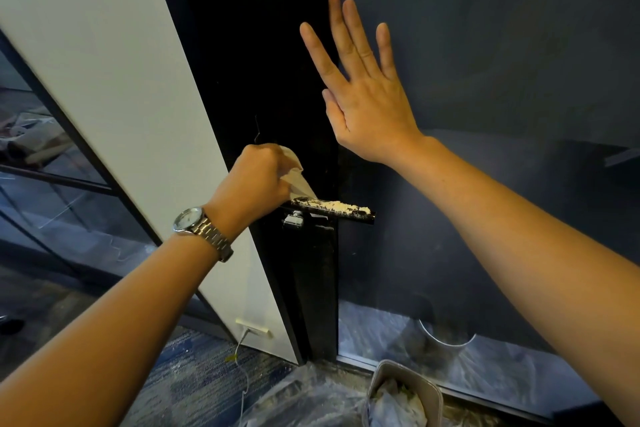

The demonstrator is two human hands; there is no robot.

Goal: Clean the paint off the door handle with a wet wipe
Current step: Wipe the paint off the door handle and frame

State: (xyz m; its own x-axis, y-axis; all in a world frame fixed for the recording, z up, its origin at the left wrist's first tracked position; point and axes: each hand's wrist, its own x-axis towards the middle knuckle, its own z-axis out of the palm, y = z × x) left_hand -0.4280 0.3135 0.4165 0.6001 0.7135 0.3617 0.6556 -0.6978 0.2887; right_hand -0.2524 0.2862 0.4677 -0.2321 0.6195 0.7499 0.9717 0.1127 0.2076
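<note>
A black lever door handle (pixel 360 213) sticks out to the right from a black door (pixel 263 73). Cream-coloured paint crusts its top along most of its length. My left hand (pixel 258 180), with a metal watch on the wrist, is shut on a crumpled white wet wipe (pixel 298 177). The wipe hangs down onto the handle's left end, near the pivot. My right hand (pixel 363 90) is open with fingers spread, pressed flat against the door's edge and the dark blue panel above the handle.
A silver lock cylinder (pixel 293 220) sits just under the handle. A white wall (pixel 104 62) stands left of the door, with a socket and a cable near the floor. A grey bin (pixel 405 395) lined with plastic stands below. Plastic sheeting covers the floor.
</note>
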